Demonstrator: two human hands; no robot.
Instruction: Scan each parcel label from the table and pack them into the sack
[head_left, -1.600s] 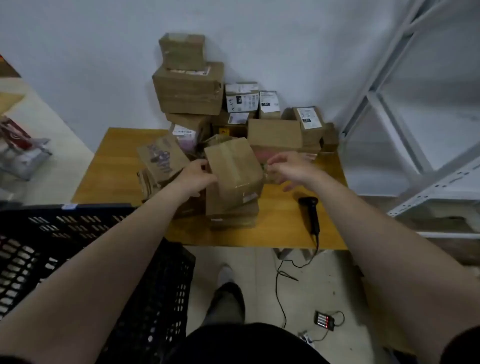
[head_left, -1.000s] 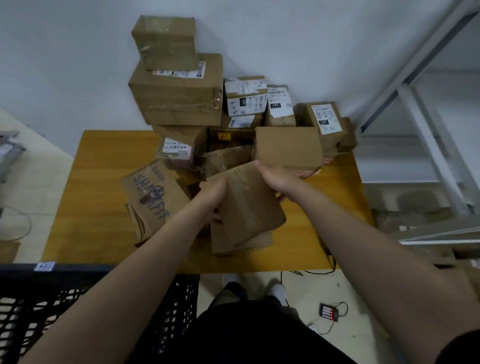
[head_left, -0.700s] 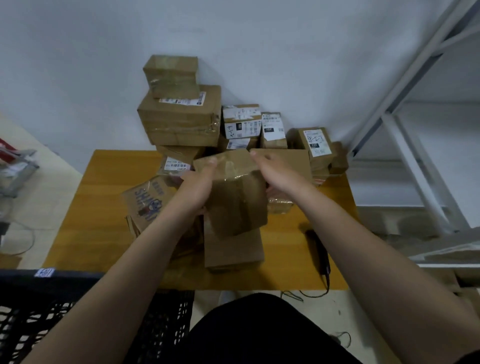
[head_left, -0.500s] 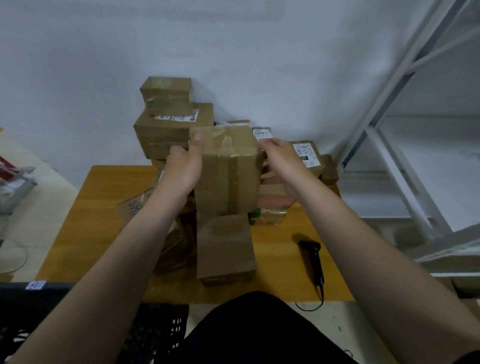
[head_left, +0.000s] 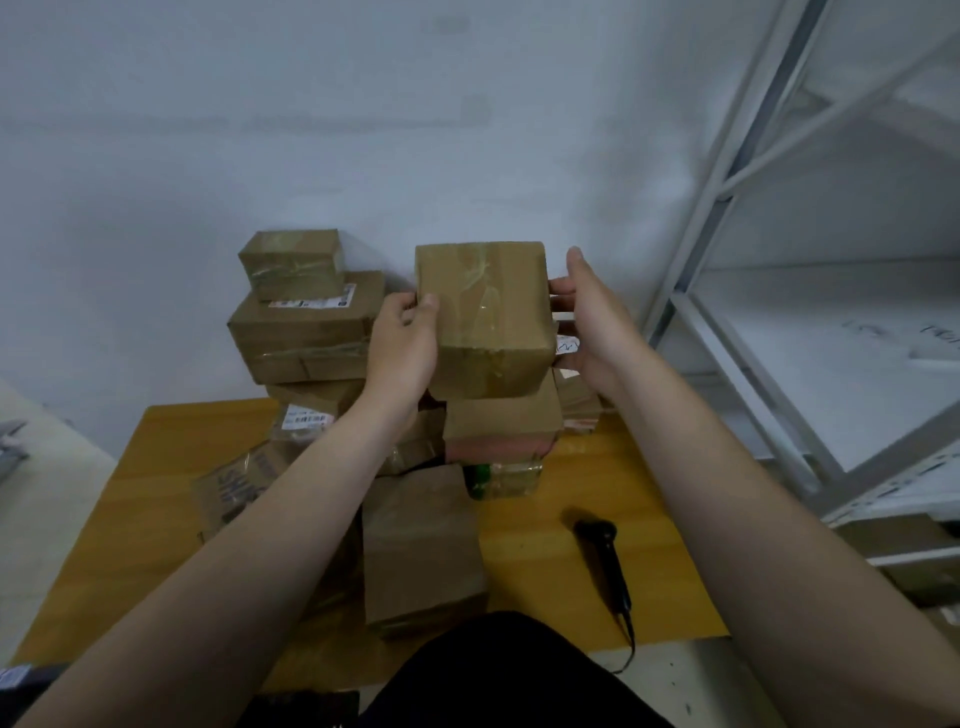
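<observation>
Both hands — left (head_left: 402, 343), right (head_left: 597, 327) — grip the taped parcel (head_left: 485, 312) by opposite edges, above the table (head_left: 524, 530).

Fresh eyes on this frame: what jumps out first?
The taped cardboard parcel, held up at centre between the left hand and right hand. Behind it, a pile of parcels stacked against the wall on the wooden table. A black scanner lies unused at right.
</observation>
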